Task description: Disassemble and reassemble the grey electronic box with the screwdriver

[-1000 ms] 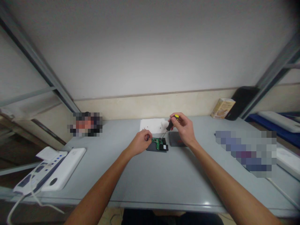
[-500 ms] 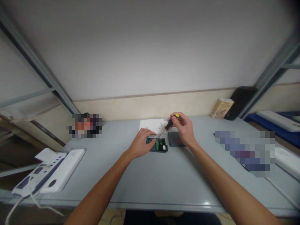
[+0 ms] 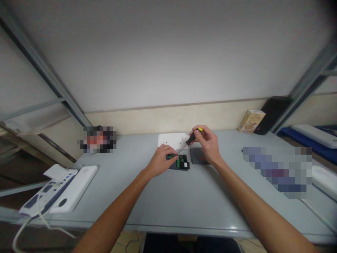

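Observation:
My right hand is closed round the black and yellow handle of a screwdriver. Its thin shaft slants down and left to the fingertips of my left hand. There the thumb and index finger come together at the screwdriver's tip; whatever is between them is too small to make out. Beneath the left fingers a green circuit board with black parts rests on a flat dark grey panel. Part of the board is covered by that hand. A dark grey case lies beside it, partly behind my right wrist.
White paper with several small dark specks lies behind the board. A power strip and a white slab-like device are at the left, with cables. A yellow box and a black case stand at the back right.
My left hand has shifted from the board's left edge over the board to the screwdriver's tip. The tip has moved left across the board, and the left thumb and index finger have closed there.

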Demonstrator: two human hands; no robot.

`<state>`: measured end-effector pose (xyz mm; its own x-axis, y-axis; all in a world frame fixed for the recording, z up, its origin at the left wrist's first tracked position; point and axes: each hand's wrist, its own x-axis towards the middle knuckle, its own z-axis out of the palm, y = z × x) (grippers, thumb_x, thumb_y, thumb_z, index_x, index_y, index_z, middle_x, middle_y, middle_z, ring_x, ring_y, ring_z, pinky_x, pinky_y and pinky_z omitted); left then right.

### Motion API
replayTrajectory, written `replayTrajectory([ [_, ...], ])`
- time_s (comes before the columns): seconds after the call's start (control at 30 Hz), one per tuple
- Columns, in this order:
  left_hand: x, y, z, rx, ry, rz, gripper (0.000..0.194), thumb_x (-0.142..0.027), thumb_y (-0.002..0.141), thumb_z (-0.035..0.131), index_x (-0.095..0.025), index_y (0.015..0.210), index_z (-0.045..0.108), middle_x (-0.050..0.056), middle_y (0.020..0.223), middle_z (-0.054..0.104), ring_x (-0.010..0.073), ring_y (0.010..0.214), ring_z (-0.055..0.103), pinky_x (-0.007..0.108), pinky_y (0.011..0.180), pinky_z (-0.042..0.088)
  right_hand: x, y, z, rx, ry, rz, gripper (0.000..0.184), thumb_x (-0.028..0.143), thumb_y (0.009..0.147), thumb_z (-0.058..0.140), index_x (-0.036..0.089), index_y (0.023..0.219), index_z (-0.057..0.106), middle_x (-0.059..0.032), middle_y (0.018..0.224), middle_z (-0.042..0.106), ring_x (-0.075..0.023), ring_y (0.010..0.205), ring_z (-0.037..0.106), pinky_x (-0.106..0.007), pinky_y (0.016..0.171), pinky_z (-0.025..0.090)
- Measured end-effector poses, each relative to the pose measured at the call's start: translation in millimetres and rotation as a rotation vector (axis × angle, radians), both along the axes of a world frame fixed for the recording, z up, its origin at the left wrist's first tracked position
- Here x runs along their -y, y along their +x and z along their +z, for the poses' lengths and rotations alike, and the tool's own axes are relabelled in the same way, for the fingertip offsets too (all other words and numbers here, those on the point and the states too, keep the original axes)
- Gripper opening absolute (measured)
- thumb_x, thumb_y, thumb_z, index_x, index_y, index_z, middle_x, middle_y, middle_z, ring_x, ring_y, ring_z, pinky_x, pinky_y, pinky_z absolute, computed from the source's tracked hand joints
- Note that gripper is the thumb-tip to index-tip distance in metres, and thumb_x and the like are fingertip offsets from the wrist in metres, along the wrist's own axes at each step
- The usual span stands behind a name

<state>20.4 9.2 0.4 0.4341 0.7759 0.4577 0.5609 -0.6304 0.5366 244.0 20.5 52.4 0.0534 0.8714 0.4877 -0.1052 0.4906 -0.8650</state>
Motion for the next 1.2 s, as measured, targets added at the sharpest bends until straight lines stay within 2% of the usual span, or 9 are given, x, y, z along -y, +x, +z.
replayTrajectory([
  [0.17, 1.4, -0.1, 0.8, -0.029, 0.008, 0.03, 0.008, -0.028, 0.092, 0.068, -0.023, 0.091, 0.074, 0.005, 0.097, 0.074, 0.0223, 0.099, 0.063, 0.04, 0.094, 0.044, 0.9, -1.1, -0.2, 0.01, 0.003, -0.006, 0.037, 0.055, 0.085, 0.073, 0.022, 0.099, 0.065, -0.0038, 0.086, 0.068, -0.0158, 0.069, 0.066, -0.029, 0.058, 0.061],
  [0.43, 5.2, 0.4, 3.3, -0.05, 0.043, 0.036, 0.01, -0.028, 0.091, 0.07, -0.024, 0.099, 0.074, 0.005, 0.102, 0.072, 0.0235, 0.101, 0.062, 0.042, 0.1, 0.044, 2.2, -2.5, 2.0, 0.002, 0.007, -0.014, 0.038, 0.055, 0.084, 0.073, 0.022, 0.099, 0.065, -0.0038, 0.085, 0.067, -0.0161, 0.07, 0.065, -0.029, 0.057, 0.061],
  [0.57, 4.2, 1.0, 2.1, -0.041, 0.034, 0.032, 0.007, -0.029, 0.091, 0.07, -0.024, 0.092, 0.075, 0.005, 0.1, 0.072, 0.0228, 0.098, 0.063, 0.042, 0.1, 0.044, 1.3, -1.0, 1.7, -0.006, 0.002, -0.012, 0.038, 0.055, 0.083, 0.074, 0.021, 0.099, 0.065, -0.0038, 0.085, 0.066, -0.0161, 0.07, 0.064, -0.03, 0.058, 0.061],
  [0.93, 2.1, 2.5, -3.2, -0.007, 0.061, 0.029, 0.007, -0.029, 0.091, 0.071, -0.023, 0.09, 0.075, 0.004, 0.098, 0.072, 0.0213, 0.097, 0.063, 0.041, 0.098, 0.044, 1.6, -2.0, 0.8, -0.026, 0.004, 0.019, 0.034, 0.051, 0.085, 0.074, 0.021, 0.099, 0.065, -0.0035, 0.085, 0.067, -0.0153, 0.071, 0.064, -0.027, 0.058, 0.061],
  [1.2, 4.5, 1.6, 4.3, -0.036, 0.089, 0.053, 0.01, -0.029, 0.089, 0.074, -0.022, 0.083, 0.071, 0.003, 0.092, 0.071, 0.0207, 0.093, 0.063, 0.039, 0.091, 0.046, 0.1, -0.8, -0.6, -0.024, 0.026, 0.019, 0.032, 0.048, 0.086, 0.074, 0.021, 0.099, 0.066, -0.0034, 0.085, 0.067, -0.0152, 0.073, 0.065, -0.027, 0.058, 0.061],
])
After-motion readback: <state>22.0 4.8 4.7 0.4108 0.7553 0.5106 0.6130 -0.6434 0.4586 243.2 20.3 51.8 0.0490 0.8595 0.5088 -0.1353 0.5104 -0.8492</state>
